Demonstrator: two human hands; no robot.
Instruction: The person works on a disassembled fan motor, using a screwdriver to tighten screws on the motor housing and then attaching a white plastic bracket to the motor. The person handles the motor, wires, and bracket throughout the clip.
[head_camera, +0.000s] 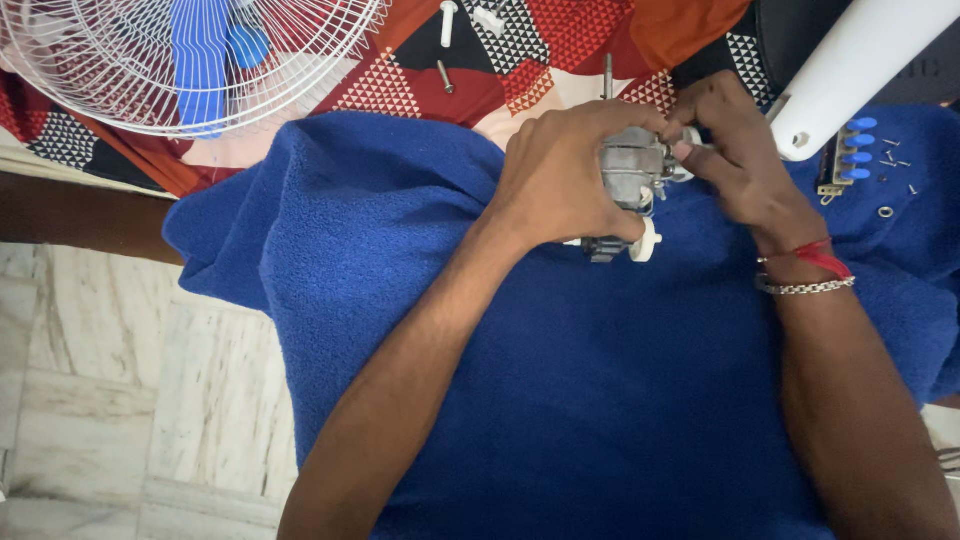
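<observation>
The left hand (565, 175) clasps a grey metal fan motor (628, 180) above the blue towel (560, 400); the right hand (735, 150) pinches its white plastic knob (688, 150). A slip could drop the motor, or scatter the small loose screws (895, 160) nearby into the towel's folds

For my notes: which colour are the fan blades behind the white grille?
Blue fan blades, seen in the head view.

Motor (628, 180) on towel (560, 380), fan (190, 60) behind-left.
</observation>
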